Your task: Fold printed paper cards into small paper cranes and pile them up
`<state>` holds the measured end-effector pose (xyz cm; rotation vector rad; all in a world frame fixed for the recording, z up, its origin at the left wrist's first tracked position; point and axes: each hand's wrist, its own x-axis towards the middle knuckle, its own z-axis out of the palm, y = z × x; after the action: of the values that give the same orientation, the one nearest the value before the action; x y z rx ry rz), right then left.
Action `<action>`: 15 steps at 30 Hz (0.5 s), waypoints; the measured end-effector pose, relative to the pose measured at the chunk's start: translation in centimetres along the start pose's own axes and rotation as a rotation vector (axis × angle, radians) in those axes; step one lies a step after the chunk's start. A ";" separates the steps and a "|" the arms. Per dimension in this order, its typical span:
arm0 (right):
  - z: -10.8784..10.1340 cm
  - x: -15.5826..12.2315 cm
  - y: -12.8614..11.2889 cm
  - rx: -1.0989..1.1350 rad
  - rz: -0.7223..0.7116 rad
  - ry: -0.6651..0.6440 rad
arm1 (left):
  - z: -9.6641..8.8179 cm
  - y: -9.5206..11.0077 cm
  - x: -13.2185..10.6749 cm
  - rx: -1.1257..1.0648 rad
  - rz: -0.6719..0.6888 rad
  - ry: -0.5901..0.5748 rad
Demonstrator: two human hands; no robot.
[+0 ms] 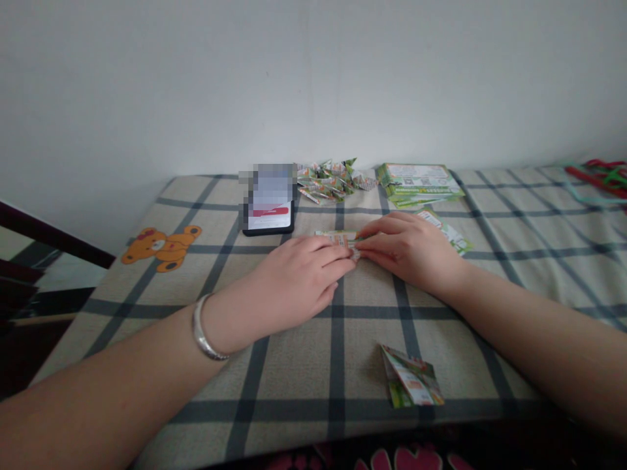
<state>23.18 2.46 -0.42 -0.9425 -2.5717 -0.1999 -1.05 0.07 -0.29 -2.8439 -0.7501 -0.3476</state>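
Note:
Between my hands a small printed paper [337, 236] lies on the checked tablecloth, partly hidden under my fingers. My left hand [298, 277], with a silver bangle at the wrist, has its fingers pressed together on the paper's left and near side. From the right, my right hand [409, 248] pinches the paper's right edge with fingertips close to the left ones. Nearer to me lies a folded printed paper [415, 378], its flaps slightly raised. Just beyond my right hand, a flat green-and-white printed sheet [448, 232] lies partly covered by the hand.
A phone [269, 199] with a lit, partly blurred screen stands by the wall. Beside it are a pile of folded paper pieces [333, 179] and a stack of printed sheets [421, 183]. An orange bear figure [161, 247] is at left, red and green cords [602, 176] far right.

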 end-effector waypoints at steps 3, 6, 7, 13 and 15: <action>-0.2 -0.1 0.0 -0.018 -0.021 0.042 | 0.0 0.1 0.0 0.023 0.006 0.021; -0.6 -0.3 -0.2 -0.029 -0.069 0.037 | -0.1 0.2 0.1 0.029 -0.003 0.005; -0.7 -0.4 -0.3 -0.031 -0.084 0.023 | -0.1 0.2 0.1 0.030 -0.006 0.000; -1.0 -0.6 -1.1 -0.030 -0.088 -0.112 | -0.2 0.2 0.1 0.029 -0.012 -0.011; -1.1 -0.5 -1.3 -0.044 -0.069 -0.150 | -0.2 0.2 0.2 0.028 -0.012 -0.003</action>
<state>23.04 0.85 0.35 -0.9166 -2.7506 -0.2128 -0.82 -0.10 -0.06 -2.8159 -0.7664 -0.3314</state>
